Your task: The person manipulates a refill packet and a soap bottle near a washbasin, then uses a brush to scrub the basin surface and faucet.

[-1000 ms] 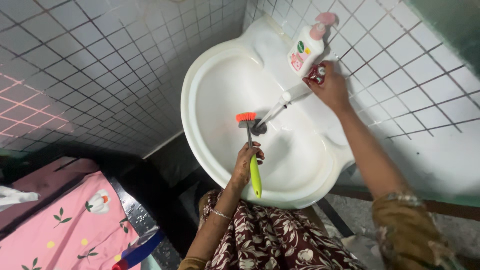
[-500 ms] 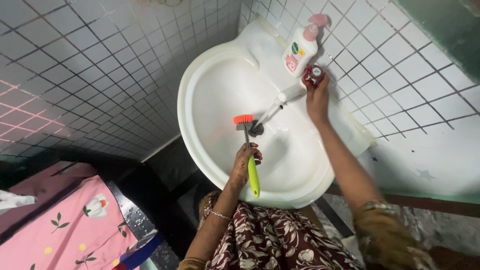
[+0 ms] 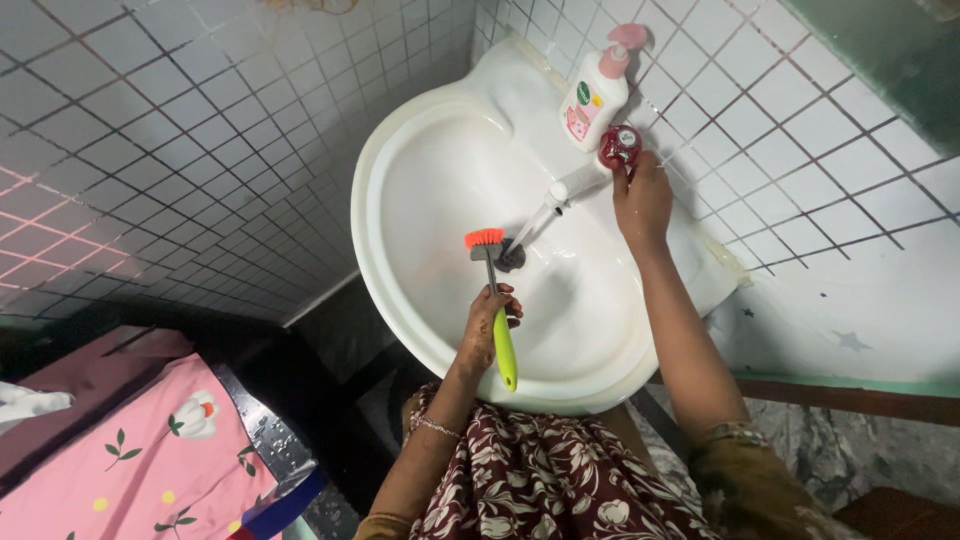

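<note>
Head view: soap bottle [image 3: 591, 100] stands just beside tap [image 3: 570, 192] on sink [image 3: 420, 180].

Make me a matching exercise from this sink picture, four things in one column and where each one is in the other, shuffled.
Things:
1. brush
2. tap knob
3. soap bottle
4. pink cloth

Places:
A. standing on the basin ledge by the tiled wall
B. lower left, away from the basin
C. in the left hand, bristles near the drain
D. under the fingers of the right hand

Pairs: 1-C, 2-D, 3-A, 4-B
</note>
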